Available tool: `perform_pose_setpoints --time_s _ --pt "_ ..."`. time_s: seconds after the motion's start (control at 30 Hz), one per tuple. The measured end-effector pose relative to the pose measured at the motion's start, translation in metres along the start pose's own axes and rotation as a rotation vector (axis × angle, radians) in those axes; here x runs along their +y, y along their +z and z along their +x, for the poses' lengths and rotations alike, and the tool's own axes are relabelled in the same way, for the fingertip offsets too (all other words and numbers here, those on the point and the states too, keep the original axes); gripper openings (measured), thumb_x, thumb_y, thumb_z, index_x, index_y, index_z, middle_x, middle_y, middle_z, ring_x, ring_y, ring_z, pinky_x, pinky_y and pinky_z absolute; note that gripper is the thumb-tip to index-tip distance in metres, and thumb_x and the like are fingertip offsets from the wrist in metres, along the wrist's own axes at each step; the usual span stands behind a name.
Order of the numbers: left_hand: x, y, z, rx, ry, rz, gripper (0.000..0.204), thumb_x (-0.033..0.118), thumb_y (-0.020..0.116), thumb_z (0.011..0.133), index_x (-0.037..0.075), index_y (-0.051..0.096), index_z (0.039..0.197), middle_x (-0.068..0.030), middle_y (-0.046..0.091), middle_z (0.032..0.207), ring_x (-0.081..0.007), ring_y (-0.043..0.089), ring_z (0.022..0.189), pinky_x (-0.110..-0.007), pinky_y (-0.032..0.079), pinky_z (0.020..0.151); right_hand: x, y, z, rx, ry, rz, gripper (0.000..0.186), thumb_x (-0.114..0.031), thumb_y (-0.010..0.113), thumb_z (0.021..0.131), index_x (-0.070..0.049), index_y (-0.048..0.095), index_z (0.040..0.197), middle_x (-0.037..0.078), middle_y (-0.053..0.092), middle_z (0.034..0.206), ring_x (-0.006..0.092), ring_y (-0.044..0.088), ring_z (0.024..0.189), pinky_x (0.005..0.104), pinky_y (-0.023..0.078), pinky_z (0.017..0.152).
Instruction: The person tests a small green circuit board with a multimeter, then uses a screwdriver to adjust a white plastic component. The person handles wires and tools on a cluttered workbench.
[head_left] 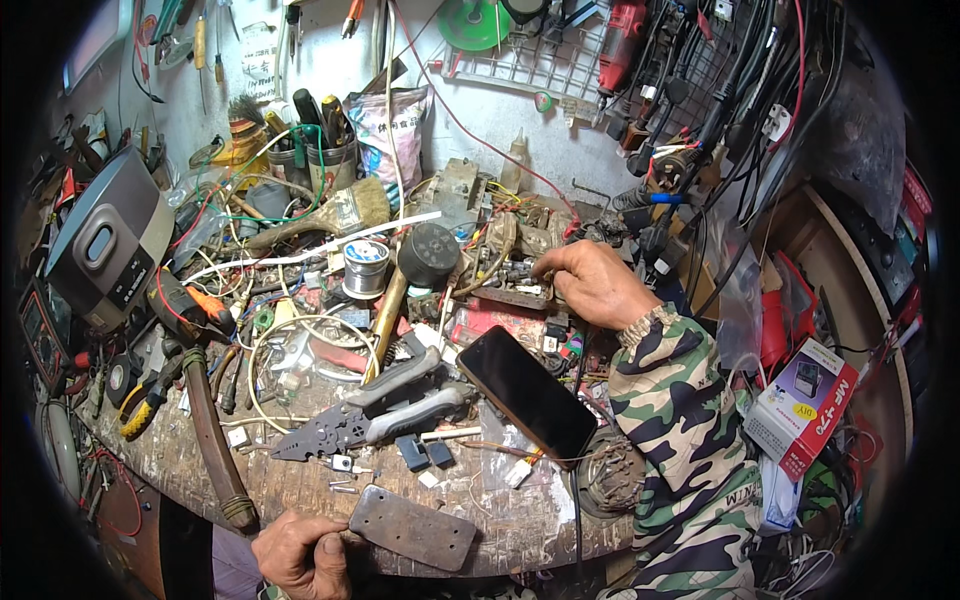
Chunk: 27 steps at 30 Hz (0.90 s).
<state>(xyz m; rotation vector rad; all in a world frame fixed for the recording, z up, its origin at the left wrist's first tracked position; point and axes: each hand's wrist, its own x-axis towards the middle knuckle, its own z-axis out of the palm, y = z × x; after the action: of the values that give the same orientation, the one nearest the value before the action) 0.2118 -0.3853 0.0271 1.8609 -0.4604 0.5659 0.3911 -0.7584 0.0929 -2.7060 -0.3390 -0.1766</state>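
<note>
My left hand (300, 555) is at the bench's front edge, its fingers curled and closed. Its fingertips meet the left end of a dark flat metal plate (415, 528) with several holes; whether anything is inside the fingers is hidden. Farther off, my right hand (600, 285) reaches over a small metal tray (512, 297) of little parts. The thumb and fingers are drawn together at the tray, and what they hold is too small to make out. Between the hands lie a black-screened phone (527, 395) and multi-tool pliers (370, 410) with grey handles.
A hammer (428, 255) and a solder spool (366, 268) stand amid tangled wires. A wooden handle (215, 440) lies at left, near a grey device (110, 240). At right are a red and white box (803, 408) and hanging cables (740, 150). A brush (350, 208) lies farther back.
</note>
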Motion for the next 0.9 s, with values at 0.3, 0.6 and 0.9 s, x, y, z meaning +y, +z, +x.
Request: perform_pose_setpoints --time_s 0.3,0.6,0.9 --pt "0.009 0.000 0.004 0.003 -0.047 -0.030 0.014 0.004 0.062 0.092 -0.003 0.073 0.090 -0.0127 0.066 0.074 -0.0223 0.061 0.063 -0.031 0.046 0.058 -0.003 -0.004 -0.002 0.011 0.020 -0.040 0.031 -0.003 0.049 0.081 0.003 0.071 0.103 0.023 0.070 0.083 0.0320 0.071 0.082 0.0386 0.054 0.080" --pt "0.008 0.000 0.003 -0.012 -0.045 0.009 0.013 0.004 0.061 0.092 -0.002 0.073 0.090 -0.0123 0.067 0.074 -0.0223 0.062 0.063 -0.031 0.047 0.059 -0.002 0.003 -0.002 -0.086 -0.073 0.082 0.034 -0.004 0.050 0.083 0.000 0.071 0.110 0.023 0.071 0.090 0.0355 0.071 0.091 0.0392 0.054 0.086" --pt "-0.009 0.013 -0.014 0.123 -0.101 0.075 0.033 0.024 0.062 0.096 -0.004 0.068 0.079 -0.0060 0.058 0.060 -0.0125 0.053 0.051 -0.025 0.037 0.049 -0.028 -0.033 -0.014 -0.178 0.027 -0.058 0.024 -0.011 0.065 0.076 0.001 0.072 0.095 0.023 0.070 0.086 0.0379 0.069 0.088 0.0413 0.053 0.080"
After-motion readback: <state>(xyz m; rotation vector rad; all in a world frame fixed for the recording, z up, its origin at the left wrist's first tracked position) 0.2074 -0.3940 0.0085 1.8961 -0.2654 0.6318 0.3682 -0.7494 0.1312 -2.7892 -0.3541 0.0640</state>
